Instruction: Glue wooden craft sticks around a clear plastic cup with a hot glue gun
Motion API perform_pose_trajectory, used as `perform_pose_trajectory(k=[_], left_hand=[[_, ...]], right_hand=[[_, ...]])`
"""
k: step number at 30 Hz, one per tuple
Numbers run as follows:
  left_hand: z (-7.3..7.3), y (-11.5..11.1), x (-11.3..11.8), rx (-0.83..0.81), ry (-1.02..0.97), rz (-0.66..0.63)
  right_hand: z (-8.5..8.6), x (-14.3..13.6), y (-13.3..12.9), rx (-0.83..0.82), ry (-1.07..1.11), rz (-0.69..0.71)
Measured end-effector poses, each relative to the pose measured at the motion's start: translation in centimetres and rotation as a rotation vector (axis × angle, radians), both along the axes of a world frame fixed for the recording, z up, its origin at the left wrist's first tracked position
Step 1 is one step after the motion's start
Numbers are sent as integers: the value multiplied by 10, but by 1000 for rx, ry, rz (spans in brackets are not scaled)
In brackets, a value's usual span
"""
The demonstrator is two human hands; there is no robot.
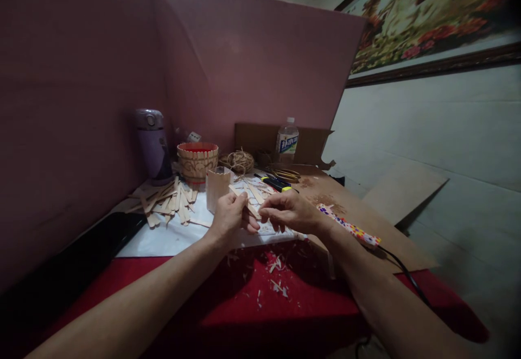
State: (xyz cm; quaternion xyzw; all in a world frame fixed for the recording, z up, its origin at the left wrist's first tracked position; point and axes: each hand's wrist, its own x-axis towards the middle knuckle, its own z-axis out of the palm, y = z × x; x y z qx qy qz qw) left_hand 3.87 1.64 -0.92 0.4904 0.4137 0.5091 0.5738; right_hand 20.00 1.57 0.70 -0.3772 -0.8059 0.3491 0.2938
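Note:
My left hand (230,215) is closed on a flat wooden craft stick (249,205), pinching it between thumb and fingers. The stick slants down toward my right hand (287,210). The fingers of that hand are curled and drawn together by the stick's lower end; whether they grip the stick or some small bit I cannot make out. Just behind my left hand stands a cup-like holder (216,190) sided with upright craft sticks. Loose craft sticks (173,202) lie in a pile on the white sheet (150,244) to the left.
At the back stand a purple flask (153,147), a stick-sided basket (198,164), a twine ball (240,161) and a plastic bottle (287,142). A black-and-yellow tool (277,184) lies beyond my hands. Right is a corded, patterned tool (350,226) on cardboard. Shavings (277,264) litter the red cloth (195,288).

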Motion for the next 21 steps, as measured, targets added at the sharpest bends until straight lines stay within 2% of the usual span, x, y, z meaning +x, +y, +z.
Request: perform_pose_trajectory(k=[2, 4, 6, 10, 14, 18, 21], left_hand=[[0, -1, 0, 8, 5, 2], [1, -1, 1, 22, 16, 2], [0, -1, 1, 31, 28, -3], [-4, 3, -1, 32, 47, -20], [-7, 6, -2, 33, 62, -28], [-6, 4, -1, 27, 68, -50], [-5, 2, -1, 13, 73, -59]], right_hand=[[0, 1, 0, -8, 4, 6], [1, 1, -1, 64, -39, -5], [1, 0, -3, 204, -124, 3], [-3, -7, -5, 596, -320, -11], [-13, -14, -6, 792, -398, -64], [-13, -14, -5, 800, -301, -64], [-4, -10, -6, 624, -177, -16]])
